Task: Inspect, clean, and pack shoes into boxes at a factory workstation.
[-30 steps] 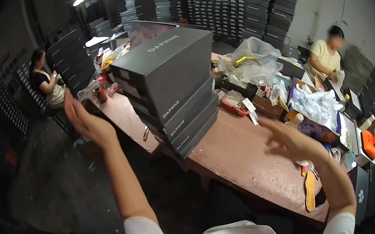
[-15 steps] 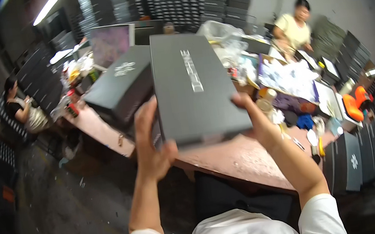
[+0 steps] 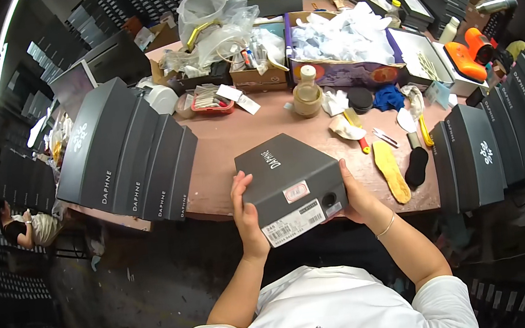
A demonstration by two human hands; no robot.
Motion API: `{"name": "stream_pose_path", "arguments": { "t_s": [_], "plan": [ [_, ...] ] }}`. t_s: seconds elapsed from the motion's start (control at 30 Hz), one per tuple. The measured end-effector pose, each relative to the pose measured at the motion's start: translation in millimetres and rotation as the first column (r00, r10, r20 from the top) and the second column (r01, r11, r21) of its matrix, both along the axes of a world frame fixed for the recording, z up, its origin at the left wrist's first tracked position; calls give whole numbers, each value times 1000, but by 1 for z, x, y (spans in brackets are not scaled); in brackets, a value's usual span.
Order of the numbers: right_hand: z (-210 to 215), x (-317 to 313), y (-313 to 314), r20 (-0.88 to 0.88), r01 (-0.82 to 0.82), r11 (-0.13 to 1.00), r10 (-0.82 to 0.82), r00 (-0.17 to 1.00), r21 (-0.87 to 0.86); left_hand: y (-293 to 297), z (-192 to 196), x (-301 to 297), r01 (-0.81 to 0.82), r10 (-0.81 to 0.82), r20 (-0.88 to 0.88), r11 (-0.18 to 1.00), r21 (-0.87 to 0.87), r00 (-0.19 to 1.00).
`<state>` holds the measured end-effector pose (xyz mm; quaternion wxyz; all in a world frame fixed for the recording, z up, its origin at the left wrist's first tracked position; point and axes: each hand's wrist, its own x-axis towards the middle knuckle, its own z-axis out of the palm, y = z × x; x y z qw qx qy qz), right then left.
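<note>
A: What takes up the most room?
B: The pinkish counter (image 3: pixel 211 177), running across in front of the person.

A: And on it?
B: A row of dark shoe boxes (image 3: pixel 477 151) at the right and a leaning stack of dark boxes (image 3: pixel 124 155) at the left. Toward the back sits a purple carton (image 3: pixel 344 73), heaped with crumpled white paper (image 3: pixel 342 36).

A: Where's the box being handled?
B: That grey shoe box (image 3: pixel 291 180) is between the two hands, tilted, with its labelled end toward the person. It overlaps the counter's near edge in view; I can't tell whether it touches.

A: How do the hands have it?
B: They're set apart by its width. The left hand (image 3: pixel 247 218) presses its left side, near the front corner. The right hand (image 3: pixel 361 194) grips the right side, thumb by the upper edge; its other fingers are mostly hidden.

A: Anything smaller?
B: A yellow insole (image 3: pixel 391 171) lying right of the box, then a white label (image 3: pixel 293 224) and a round dark hole (image 3: pixel 330 199) on the box's near end.
</note>
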<state>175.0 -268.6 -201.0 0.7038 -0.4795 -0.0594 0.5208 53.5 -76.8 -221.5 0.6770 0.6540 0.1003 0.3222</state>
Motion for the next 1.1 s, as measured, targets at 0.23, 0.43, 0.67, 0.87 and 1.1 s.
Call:
{"name": "stream_pose_path", "arguments": {
  "t_s": [0.23, 0.43, 0.67, 0.87, 1.1],
  "plan": [
    [-11, 22, 6, 660, 249, 963, -119, 742, -107, 16, 10, 12, -23, 22, -12, 990, -137, 1000],
    [60, 4, -2, 999, 339, 941, -14, 32, 2, 7, 23, 14, -110, 103, 47, 979, 173, 994],
    [32, 21, -3, 966, 369, 927, -39, 257, -60, -14, 21, 22, -140, 110, 112, 940, 312, 988],
    [-3, 9, -19, 803, 237, 971, -152, 576, 13, -24, -4, 9, -145, 79, 158, 872, 468, 984],
    [-58, 13, -22, 758, 224, 971, -207, 618, 82, -26, -53, 10, -115, 72, 97, 801, 588, 993]
  ]
}}
